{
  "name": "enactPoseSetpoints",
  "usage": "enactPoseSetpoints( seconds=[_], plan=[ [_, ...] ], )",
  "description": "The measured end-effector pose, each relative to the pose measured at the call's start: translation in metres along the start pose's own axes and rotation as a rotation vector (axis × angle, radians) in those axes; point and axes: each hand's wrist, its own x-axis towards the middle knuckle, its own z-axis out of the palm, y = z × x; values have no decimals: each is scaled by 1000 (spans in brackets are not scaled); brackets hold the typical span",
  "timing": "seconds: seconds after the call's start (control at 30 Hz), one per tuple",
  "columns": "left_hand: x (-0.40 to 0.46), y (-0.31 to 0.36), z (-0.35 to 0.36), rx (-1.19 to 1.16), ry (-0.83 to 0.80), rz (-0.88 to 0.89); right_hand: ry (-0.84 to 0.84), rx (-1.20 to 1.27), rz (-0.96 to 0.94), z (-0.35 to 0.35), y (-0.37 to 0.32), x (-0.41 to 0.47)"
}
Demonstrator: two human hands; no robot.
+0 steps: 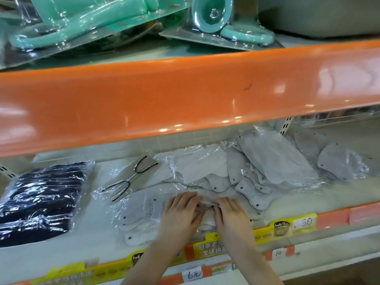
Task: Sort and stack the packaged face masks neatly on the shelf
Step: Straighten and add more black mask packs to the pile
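Clear bags of white and grey face masks lie in a loose heap across the middle of the white shelf. My left hand and my right hand lie side by side on the front white mask pack, fingers pressed into its plastic near the pack's right end. Whether the fingers pinch the film I cannot tell. More grey mask packs lean at the back right. A pack of black masks lies flat at the left.
An orange shelf edge overhangs closely above the masks. Teal blister-packed items sit on the upper shelf. Yellow and orange price labels run along the front rail. A pack with black ear loops lies between the black and white packs.
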Motion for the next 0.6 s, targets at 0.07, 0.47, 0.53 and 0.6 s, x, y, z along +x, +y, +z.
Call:
enactPoseSetpoints(
  seconds=[0.07, 0.47, 0.53, 0.6],
  plan=[
    [-1, 0, 0, -13, 40, 46, 34, 28, -29, -3, -1, -3],
    [4, -6, -42, -126, 171, -154, -26, 107, -17, -24, 5, 5],
    [8, -6, -60, -286, 182, -394, 27, 167, 16, -33, 7, 12],
    [8, -8, -70, -438, 209, -514, 76, 258, 38, -42, 7, 19]
  ],
)
